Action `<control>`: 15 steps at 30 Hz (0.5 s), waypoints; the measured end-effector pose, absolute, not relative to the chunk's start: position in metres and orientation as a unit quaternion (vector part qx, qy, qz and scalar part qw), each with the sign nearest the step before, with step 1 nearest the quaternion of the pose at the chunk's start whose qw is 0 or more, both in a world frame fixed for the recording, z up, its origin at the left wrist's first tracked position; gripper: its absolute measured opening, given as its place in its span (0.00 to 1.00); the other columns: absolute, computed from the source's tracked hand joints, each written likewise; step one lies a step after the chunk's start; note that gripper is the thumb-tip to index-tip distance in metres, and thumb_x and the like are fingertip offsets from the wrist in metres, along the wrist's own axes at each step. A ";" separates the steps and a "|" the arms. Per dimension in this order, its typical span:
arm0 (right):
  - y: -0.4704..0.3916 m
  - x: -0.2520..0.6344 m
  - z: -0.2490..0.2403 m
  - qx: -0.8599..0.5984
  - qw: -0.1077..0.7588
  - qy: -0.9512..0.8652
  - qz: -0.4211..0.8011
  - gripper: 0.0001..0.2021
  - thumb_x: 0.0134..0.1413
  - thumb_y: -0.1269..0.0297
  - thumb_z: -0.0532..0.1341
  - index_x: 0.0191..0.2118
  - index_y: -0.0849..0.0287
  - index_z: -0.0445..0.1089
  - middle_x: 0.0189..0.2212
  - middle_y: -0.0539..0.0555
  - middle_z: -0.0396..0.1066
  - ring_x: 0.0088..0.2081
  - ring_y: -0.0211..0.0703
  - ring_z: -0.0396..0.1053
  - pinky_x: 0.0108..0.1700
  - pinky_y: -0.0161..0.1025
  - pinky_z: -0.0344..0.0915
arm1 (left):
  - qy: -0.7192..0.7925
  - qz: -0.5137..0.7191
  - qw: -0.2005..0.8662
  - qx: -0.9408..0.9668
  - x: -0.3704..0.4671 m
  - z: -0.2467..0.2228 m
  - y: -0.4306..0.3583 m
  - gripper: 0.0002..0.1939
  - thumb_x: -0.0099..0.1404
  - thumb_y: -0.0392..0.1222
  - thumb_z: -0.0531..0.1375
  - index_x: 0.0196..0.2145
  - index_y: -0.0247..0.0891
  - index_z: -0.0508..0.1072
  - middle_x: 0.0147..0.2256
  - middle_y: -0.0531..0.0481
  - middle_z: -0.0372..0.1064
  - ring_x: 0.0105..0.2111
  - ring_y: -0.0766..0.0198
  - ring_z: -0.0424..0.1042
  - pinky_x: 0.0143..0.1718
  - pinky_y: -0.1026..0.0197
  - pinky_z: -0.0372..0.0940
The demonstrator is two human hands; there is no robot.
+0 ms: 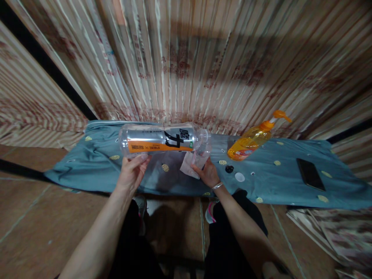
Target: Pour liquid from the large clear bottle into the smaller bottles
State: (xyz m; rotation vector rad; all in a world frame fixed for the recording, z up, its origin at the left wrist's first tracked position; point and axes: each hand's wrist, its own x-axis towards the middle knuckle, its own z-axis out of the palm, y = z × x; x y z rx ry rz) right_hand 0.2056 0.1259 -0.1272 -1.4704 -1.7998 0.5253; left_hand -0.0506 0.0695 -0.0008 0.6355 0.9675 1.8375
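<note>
A large clear plastic bottle [157, 137] with a silver and orange label lies sideways above the cloth, its neck pointing right. My left hand [134, 170] grips it from below near its base. At the neck end, my right hand [208, 172] is closed on a whitish sheet [189, 166], perhaps tissue or thin cloth, which hangs below the neck. Clear plastic shows at the neck above my right fingers, but I cannot make out its exact shape. To the right of that hand lie a small black cap [229, 169] and a white disc [240, 177].
An orange pump bottle [247, 141] of yellow-orange liquid stands behind the black cap. Farther right is a dark phone [310, 174]. All rest on a narrow surface with a blue-green patterned cloth [157, 178]. Striped curtain-like fabric [186, 69] hangs behind; tiled floor lies below.
</note>
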 end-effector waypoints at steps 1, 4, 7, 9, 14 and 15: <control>0.126 0.206 -0.127 -0.574 0.370 -0.701 0.205 0.33 0.56 0.46 0.65 0.61 0.59 0.60 0.56 0.69 0.75 0.55 0.62 0.77 0.57 0.61 0.73 | 0.394 0.748 0.467 0.259 -0.051 -0.002 0.070 0.28 0.32 0.31 0.75 0.35 0.43 0.76 0.22 0.59 0.69 0.24 0.67 0.70 0.26 0.67 0.67; 0.126 0.206 -0.128 -0.574 0.368 -0.701 0.209 0.34 0.55 0.47 0.66 0.62 0.60 0.60 0.56 0.70 0.75 0.55 0.63 0.77 0.57 0.60 0.73 | 0.391 0.748 0.469 0.259 -0.052 -0.003 0.070 0.28 0.33 0.31 0.75 0.36 0.43 0.77 0.23 0.59 0.70 0.25 0.67 0.71 0.27 0.67 0.68; 0.126 0.205 -0.127 -0.570 0.368 -0.703 0.212 0.34 0.55 0.48 0.67 0.62 0.60 0.60 0.55 0.69 0.76 0.54 0.63 0.77 0.57 0.60 0.74 | 0.392 0.745 0.473 0.258 -0.052 -0.004 0.070 0.27 0.33 0.31 0.75 0.34 0.42 0.76 0.24 0.57 0.71 0.25 0.67 0.71 0.27 0.67 0.68; 0.125 0.205 -0.127 -0.572 0.367 -0.703 0.210 0.34 0.55 0.48 0.66 0.62 0.60 0.60 0.54 0.68 0.76 0.54 0.63 0.77 0.57 0.60 0.74 | 0.392 0.745 0.476 0.256 -0.051 -0.003 0.071 0.26 0.33 0.31 0.75 0.33 0.42 0.76 0.24 0.56 0.72 0.25 0.68 0.70 0.26 0.68 0.68; 0.125 0.205 -0.125 -0.578 0.356 -0.704 0.210 0.34 0.55 0.50 0.67 0.62 0.59 0.60 0.55 0.68 0.76 0.54 0.62 0.77 0.56 0.59 0.74 | 0.385 0.752 0.474 0.249 -0.050 0.000 0.070 0.24 0.33 0.29 0.73 0.31 0.42 0.77 0.26 0.55 0.74 0.24 0.68 0.70 0.23 0.67 0.66; 0.125 0.206 -0.124 -0.578 0.354 -0.704 0.211 0.35 0.54 0.50 0.68 0.62 0.59 0.60 0.55 0.68 0.76 0.54 0.62 0.77 0.56 0.59 0.74 | 0.386 0.751 0.474 0.249 -0.050 0.000 0.070 0.23 0.33 0.29 0.73 0.30 0.42 0.77 0.26 0.55 0.74 0.24 0.67 0.69 0.23 0.67 0.66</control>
